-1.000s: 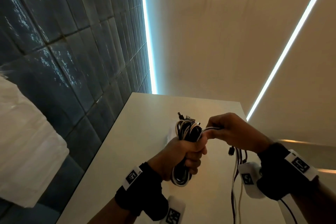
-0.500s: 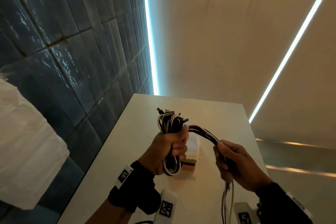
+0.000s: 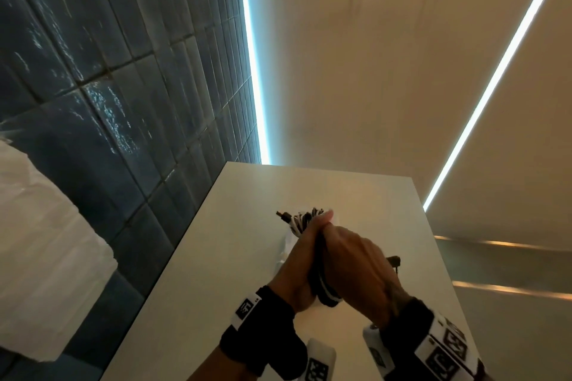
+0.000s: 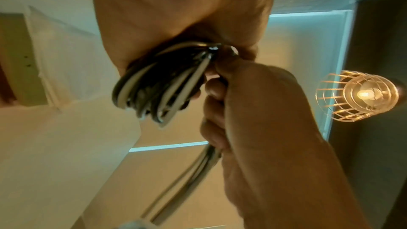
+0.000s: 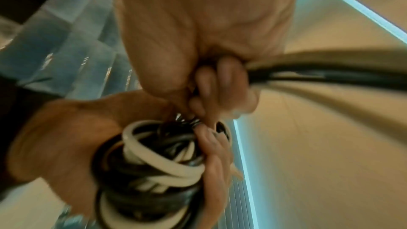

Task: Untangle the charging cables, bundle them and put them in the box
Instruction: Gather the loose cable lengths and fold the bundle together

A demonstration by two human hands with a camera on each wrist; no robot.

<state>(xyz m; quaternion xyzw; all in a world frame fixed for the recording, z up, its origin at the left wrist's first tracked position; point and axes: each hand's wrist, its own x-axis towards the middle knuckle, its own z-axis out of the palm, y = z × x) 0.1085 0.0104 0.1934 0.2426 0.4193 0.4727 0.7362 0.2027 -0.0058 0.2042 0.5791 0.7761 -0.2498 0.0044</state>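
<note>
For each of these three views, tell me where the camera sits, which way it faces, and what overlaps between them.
Head: worn on the head, facing forward over the white table; shows both wrists, left hand and right hand gripping the cable bundle.
Left wrist: looks along the left hand at the bundle and the right hand.
Right wrist: looks along the right hand at the bundle.
Shared: both hands and the bundle appear in all three.

The cables (image 3: 305,219) between the fingers (image 5: 211,83) look smooth, glossy plastic; the surface (image 3: 223,257) below is matt and smooth.
</note>
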